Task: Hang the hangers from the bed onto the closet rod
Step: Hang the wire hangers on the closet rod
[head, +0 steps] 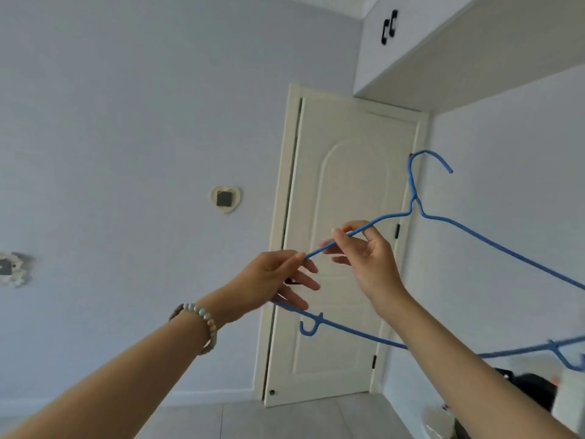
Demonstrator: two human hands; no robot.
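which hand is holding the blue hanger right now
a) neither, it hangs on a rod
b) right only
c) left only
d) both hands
d: the left hand and the right hand each pinch the same sloping wire of the blue hanger, which is held up in the air in front of the door.

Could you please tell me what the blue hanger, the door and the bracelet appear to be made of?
Hanger: probably metal wire in a matte blue coating; it is thin and twisted at the neck.
Door: likely painted wood or composite, cream satin, with a moulded arched panel.
Bracelet: round pale beads, perhaps stone or glass; too small to tell.
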